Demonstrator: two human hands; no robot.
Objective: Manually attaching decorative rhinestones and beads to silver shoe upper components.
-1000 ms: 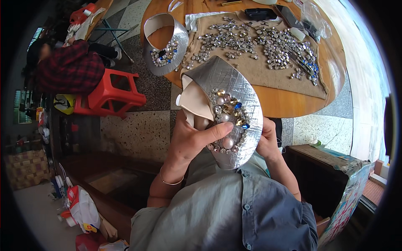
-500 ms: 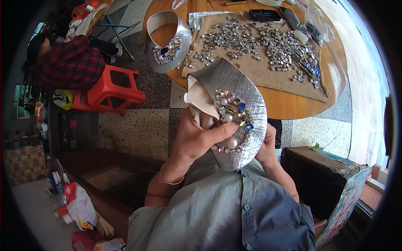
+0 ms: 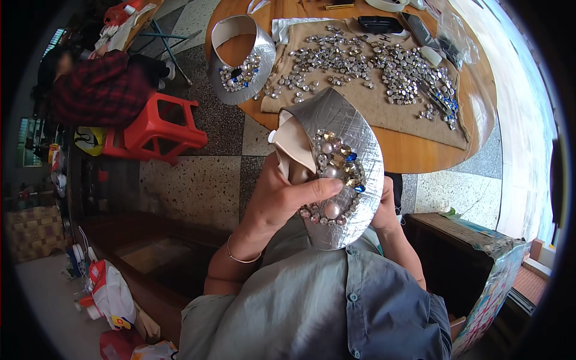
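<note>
In front of my chest I hold a silver shoe upper [image 3: 366, 150] with a cream lining, tilted. A cluster of pearls, clear and gold-toned stones and blue gems covers part of its face. My left hand [image 3: 282, 195] grips its left side, thumb pressed flat on the cluster and fingers tucked under the lining. At the right edge my right hand [image 3: 387, 204] holds the upper, its fingertips hidden behind it. A second silver upper [image 3: 258, 84], decorated likewise, stands on the table's left edge.
Many loose rhinestones [image 3: 402, 75] lie on a brown cloth [image 3: 384, 123] over the round wooden table [image 3: 420, 159]. Tweezers [image 3: 437, 101], a black case [image 3: 380, 24] and a phone [image 3: 420, 30] are there too. Left, a person in a plaid shirt [image 3: 99, 90] sits near a red stool [image 3: 165, 129].
The held upper has shifted slightly downward and turned a little, with both hands still on it. The second upper and the loose stones have stayed put.
</note>
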